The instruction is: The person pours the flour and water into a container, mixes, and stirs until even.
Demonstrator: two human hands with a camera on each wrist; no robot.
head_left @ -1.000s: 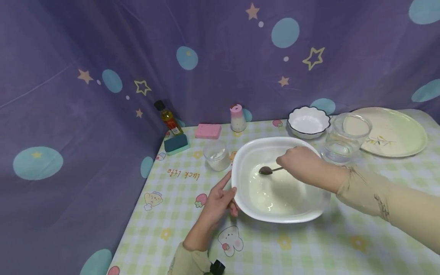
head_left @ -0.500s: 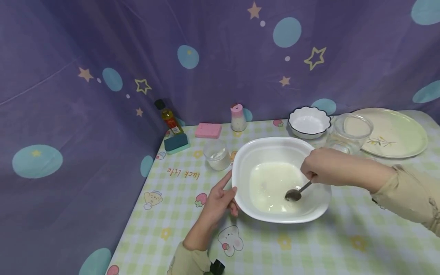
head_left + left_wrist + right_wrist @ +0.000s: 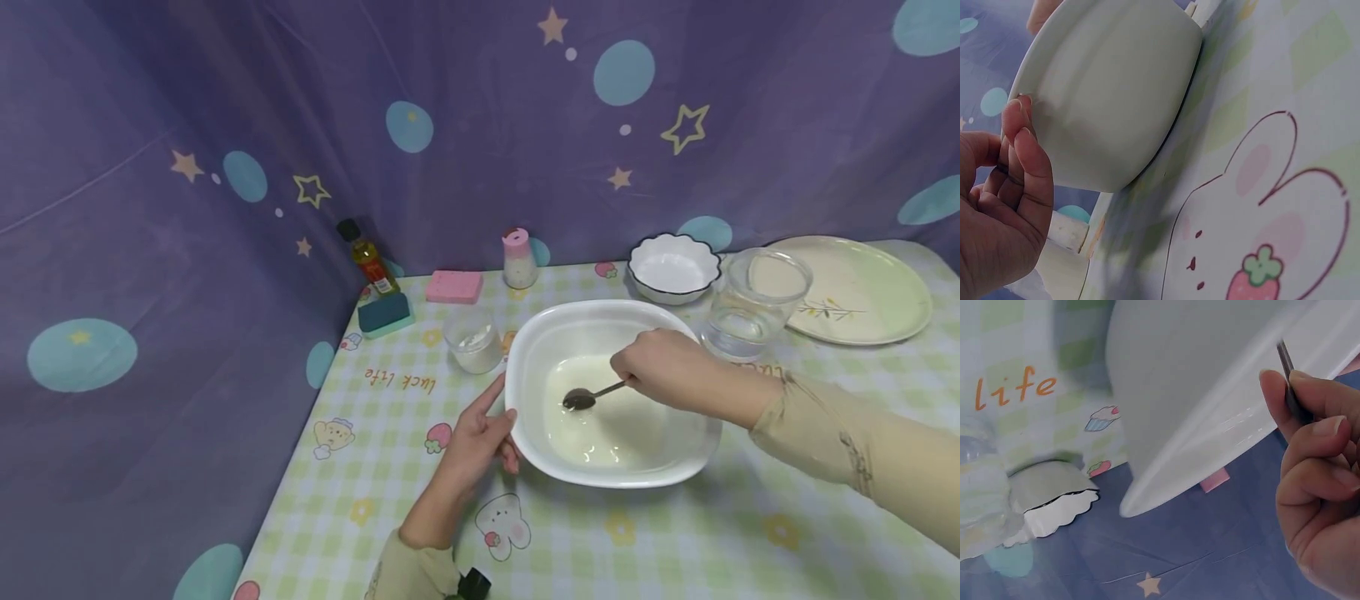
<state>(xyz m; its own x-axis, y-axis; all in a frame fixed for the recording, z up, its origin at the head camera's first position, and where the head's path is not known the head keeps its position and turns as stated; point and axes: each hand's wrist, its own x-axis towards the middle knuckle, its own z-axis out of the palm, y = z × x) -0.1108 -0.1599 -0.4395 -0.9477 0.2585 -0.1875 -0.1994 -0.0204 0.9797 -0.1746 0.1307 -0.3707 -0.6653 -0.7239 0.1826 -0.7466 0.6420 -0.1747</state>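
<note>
A deep white basin [image 3: 542, 450] with rounded corners holds a pale milky liquid [image 3: 600, 433]. My right hand [image 3: 660, 367] reaches in over its right rim and pinches a dark metal spoon [image 3: 579, 400] by the handle. The spoon's bowl is down at the liquid, left of the middle. In the right wrist view the thumb and index finger clasp the handle, with the other fingers curled behind. My left hand [image 3: 480, 437] holds the basin's left rim with thumb and fingers, the index finger stretched along the side. In the left wrist view its fingertips [image 3: 1029, 150] touch the rim.
Left of the basin stands a clear cup [image 3: 474, 342] with white contents. Behind are a bottle [image 3: 371, 262], a green sponge [image 3: 385, 315], a pink sponge [image 3: 454, 287] and a pink-topped shaker [image 3: 519, 260]. A scalloped bowl [image 3: 673, 267], glass jar [image 3: 750, 308] and oval plate [image 3: 877, 292] stand right.
The right hand has swept the spoon rightward and toward the near side of the basin, then back to the left. The left hand and basin have stayed in place.
</note>
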